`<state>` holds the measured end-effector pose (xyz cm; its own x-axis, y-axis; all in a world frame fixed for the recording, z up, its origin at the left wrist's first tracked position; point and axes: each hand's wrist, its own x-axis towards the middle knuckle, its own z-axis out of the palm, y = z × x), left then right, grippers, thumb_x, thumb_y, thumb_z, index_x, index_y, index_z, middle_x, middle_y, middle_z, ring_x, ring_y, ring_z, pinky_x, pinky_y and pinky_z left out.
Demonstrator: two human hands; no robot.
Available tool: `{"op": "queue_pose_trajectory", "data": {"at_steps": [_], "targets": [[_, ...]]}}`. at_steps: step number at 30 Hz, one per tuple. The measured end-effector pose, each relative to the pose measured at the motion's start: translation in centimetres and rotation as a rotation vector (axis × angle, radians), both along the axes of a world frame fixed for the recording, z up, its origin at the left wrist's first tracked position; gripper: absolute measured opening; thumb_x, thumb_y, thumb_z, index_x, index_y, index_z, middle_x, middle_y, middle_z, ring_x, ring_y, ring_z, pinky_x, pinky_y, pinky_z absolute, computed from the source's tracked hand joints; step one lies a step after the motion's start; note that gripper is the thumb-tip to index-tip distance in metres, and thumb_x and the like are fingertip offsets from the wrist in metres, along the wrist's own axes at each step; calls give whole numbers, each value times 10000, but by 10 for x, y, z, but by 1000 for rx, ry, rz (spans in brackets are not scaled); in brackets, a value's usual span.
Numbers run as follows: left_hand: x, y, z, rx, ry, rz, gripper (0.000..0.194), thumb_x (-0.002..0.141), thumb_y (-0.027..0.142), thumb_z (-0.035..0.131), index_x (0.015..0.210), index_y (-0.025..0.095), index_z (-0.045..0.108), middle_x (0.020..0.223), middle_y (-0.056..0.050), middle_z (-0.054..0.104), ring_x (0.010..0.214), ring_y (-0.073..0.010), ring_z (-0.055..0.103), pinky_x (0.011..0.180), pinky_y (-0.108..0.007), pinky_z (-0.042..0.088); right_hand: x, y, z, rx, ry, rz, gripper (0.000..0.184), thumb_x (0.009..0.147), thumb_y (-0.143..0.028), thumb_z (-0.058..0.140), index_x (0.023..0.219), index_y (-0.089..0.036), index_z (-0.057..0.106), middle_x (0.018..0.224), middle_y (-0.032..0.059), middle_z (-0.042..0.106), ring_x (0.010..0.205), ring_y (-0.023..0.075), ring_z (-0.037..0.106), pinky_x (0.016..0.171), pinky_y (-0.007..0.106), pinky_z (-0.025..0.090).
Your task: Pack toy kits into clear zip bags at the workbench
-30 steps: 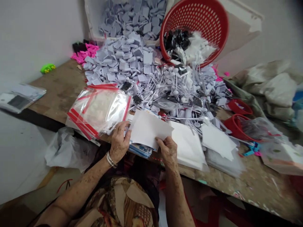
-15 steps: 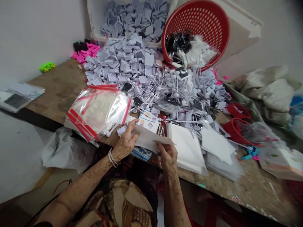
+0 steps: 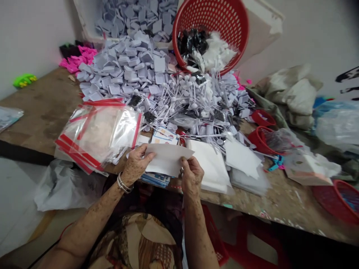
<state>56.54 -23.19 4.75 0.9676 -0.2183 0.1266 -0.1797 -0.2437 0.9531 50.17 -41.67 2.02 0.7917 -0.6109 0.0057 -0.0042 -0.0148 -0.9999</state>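
A white paper sheet (image 3: 166, 158) is stretched between my two hands above the table's front edge. My left hand (image 3: 137, 164) pinches its left end, thumb on top. At the lower right corner, my right hand (image 3: 192, 172) grips it between thumb and fingers. Beneath the sheet lies a stack of blue-and-white printed cards (image 3: 155, 180), partly hidden. More printed cards (image 3: 165, 136) show just behind it. To the right of my right hand rests a pile of white sheets (image 3: 209, 166). Left of my left hand are clear bags with red edges (image 3: 98, 130).
A heap of pale grey plastic trays (image 3: 129, 67) and long-handled small plastic pieces (image 3: 193, 93) covers the table's back. A red perforated basket (image 3: 213, 15) lies tipped there. Small red baskets (image 3: 260, 138) and a white carton (image 3: 305, 168) stand to the right.
The sheet is now turned more broadly toward me and held flatter, its right edge raised. Both hands still hold it. The whole view has shifted, so things appear further left.
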Motion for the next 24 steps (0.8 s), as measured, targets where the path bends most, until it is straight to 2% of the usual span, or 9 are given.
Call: {"op": "queue_pose_trajectory", "data": {"at_steps": [3, 10, 15, 19, 24], "targets": [[7, -1, -5, -13, 36, -17, 197, 808, 371, 657, 855, 181, 631, 747, 7, 668, 681, -142, 594, 615, -228, 471, 2, 0, 0, 46, -16, 11, 251, 759, -424, 703, 855, -199, 651, 805, 12, 692, 731, 160, 606, 711, 289, 505], [11, 1, -18, -28, 68, -47, 293, 802, 389, 685, 990, 167, 657, 826, -24, 693, 728, -157, 621, 640, -237, 507, -2, -2, -10, 138, -46, 34, 210, 751, -345, 739, 884, -194, 679, 837, 17, 705, 770, 167, 619, 753, 304, 500], [12, 1, -22, -42, 93, -35, 328, 780, 401, 705, 1008, 167, 675, 840, -30, 715, 725, -166, 643, 649, -247, 522, -2, -5, -7, 18, -146, 47, 110, 745, -268, 744, 786, -211, 658, 881, 25, 686, 896, 201, 629, 826, 336, 487], [14, 0, -23, -68, 116, -20, 333, 758, 409, 720, 987, 169, 688, 840, -26, 725, 718, -163, 648, 680, -260, 535, -2, -5, -2, -57, -251, 79, 89, 731, -196, 724, 715, -221, 640, 851, 22, 663, 837, 189, 623, 780, 331, 485], [15, -1, -26, -86, 149, -16, 339, 746, 419, 727, 980, 177, 692, 842, -22, 727, 736, -169, 656, 706, -275, 548, -4, -5, 0, -121, -220, 73, 80, 721, -195, 694, 687, -228, 630, 851, 29, 660, 814, 193, 618, 745, 336, 488]]}}
